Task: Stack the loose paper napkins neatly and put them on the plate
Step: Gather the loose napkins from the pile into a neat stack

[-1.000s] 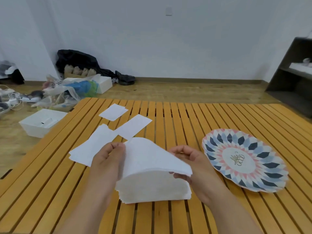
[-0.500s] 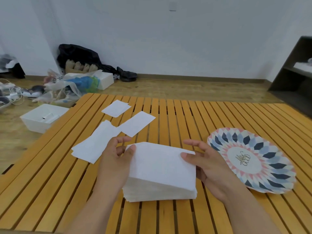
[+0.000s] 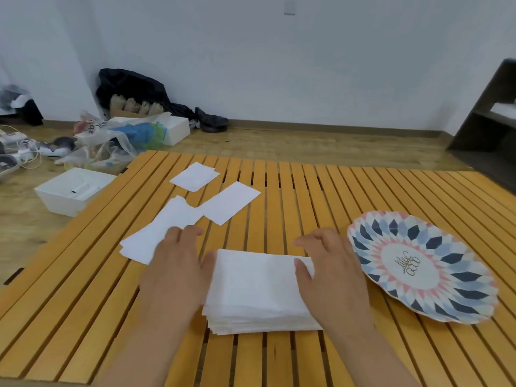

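Observation:
A thick stack of white paper napkins [image 3: 257, 291] lies flat on the orange slatted table [image 3: 307, 191] in front of me. My left hand [image 3: 176, 272] rests against its left side, thumb touching the edge, fingers straight. My right hand [image 3: 332, 275] lies against the right side with its thumb on top of the stack. Loose napkins lie further back: a long overlapping patch [image 3: 156, 230] by my left fingertips, one sheet [image 3: 229, 202] beyond it, and another [image 3: 194, 175] near the far edge. The patterned plate [image 3: 421, 266], blue, pink and white, sits to the right, bare.
On the floor to the left stand a white open box [image 3: 74, 189], plastic bags [image 3: 111, 138] and cables. A black bag [image 3: 131, 88] leans on the wall. A dark shelf unit [image 3: 491, 115] stands at the far right.
The lifted, curled top napkins have been laid flat onto the stack. Both hands have moved from holding the sheets up to lying flat along the stack's sides.

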Motion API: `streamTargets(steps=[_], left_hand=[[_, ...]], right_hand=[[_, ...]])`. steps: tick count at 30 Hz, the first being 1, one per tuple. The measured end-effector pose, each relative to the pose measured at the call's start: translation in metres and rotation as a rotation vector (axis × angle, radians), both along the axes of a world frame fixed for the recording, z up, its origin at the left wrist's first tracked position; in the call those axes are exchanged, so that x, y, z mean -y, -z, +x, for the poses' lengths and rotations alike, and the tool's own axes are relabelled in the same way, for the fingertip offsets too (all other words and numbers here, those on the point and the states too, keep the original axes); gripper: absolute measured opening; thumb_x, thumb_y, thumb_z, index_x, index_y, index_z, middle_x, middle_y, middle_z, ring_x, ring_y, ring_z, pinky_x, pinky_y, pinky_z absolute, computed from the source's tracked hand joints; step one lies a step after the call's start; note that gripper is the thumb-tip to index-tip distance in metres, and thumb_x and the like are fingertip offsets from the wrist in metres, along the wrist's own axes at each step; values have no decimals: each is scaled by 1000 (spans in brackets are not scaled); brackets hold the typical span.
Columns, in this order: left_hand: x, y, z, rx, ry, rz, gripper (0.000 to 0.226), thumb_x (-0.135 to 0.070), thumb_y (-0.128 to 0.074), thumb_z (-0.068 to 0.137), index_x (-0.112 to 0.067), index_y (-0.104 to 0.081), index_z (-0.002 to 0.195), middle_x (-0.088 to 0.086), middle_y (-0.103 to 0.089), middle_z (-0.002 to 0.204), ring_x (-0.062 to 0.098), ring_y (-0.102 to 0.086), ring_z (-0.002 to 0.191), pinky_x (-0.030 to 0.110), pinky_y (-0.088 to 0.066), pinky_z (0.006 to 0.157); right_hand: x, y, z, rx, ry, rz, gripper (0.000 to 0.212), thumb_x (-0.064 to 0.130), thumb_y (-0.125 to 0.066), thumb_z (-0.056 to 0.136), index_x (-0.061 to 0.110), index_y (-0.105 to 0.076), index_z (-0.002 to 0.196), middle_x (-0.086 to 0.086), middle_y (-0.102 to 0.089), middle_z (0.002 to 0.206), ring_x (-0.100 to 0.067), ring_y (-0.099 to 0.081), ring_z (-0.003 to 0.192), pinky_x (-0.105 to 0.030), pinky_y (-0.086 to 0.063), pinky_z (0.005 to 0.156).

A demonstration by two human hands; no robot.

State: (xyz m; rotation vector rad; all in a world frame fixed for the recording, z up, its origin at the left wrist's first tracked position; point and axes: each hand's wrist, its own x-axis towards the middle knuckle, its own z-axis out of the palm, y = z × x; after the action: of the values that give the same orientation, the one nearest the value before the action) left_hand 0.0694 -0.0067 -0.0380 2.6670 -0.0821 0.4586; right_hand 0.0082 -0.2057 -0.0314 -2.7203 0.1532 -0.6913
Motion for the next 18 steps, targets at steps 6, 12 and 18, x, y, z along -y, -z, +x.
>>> streamTargets(steps=[6,12,18], left_hand=[[-55,33,24,-70,-142,103,30,-28,-62,88,-17,-64,116,6,-60,123,27,-54,107,38,-47,67],[-68,47,31,11,-135,130,11,-14,-68,85,-7,-71,92,11,-70,91,29,-62,78,29,-38,53],[-63,21,31,95,-271,-12,19,-27,-62,90,-15,-75,97,11,-72,80,24,-53,57,19,-31,47]], right_hand=[[-26,6,-4,-184,-238,-52,30,41,-48,95,30,-60,119,13,-54,113,-9,-47,107,-26,-44,90],[-21,3,-3,-243,-267,-15,34,42,-41,97,34,-53,128,17,-50,122,-7,-40,115,-23,-36,99],[-18,3,-1,-266,-278,20,33,43,-42,97,35,-55,126,19,-50,119,-4,-39,113,-21,-34,98]])
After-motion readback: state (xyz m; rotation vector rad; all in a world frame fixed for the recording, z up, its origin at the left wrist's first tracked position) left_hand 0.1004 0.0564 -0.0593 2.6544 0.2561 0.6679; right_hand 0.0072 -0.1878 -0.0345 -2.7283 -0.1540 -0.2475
